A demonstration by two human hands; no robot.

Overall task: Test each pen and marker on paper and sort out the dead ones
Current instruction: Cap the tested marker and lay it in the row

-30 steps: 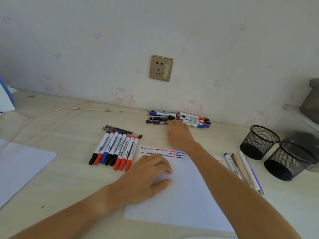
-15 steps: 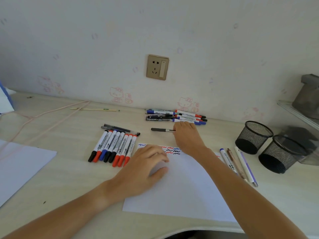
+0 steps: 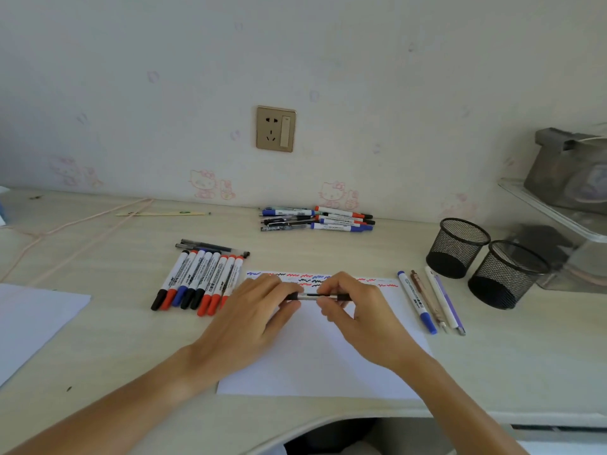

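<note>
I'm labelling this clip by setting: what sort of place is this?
Probably a desk in a home, maybe a child's room: cartoon cat stickers on the wall, a wall socket, and mesh pen cups on the pale desk.

You are seated at a desk in a home, most likely a child's bedroom or study corner. The pale wood-grain desk (image 3: 98, 323) stands against a wall (image 3: 361, 77) papered in white with faint pink cartoon cats. A gold-coloured wall socket (image 3: 276, 128) sits at the centre of that wall. On the far right stand two black mesh pen cups (image 3: 486, 262), beside a clear shelf (image 3: 551, 208) holding a grey bag. Markers (image 3: 200, 279) lie in a row on the left, and white paper (image 3: 325, 356) lies before you.
</note>
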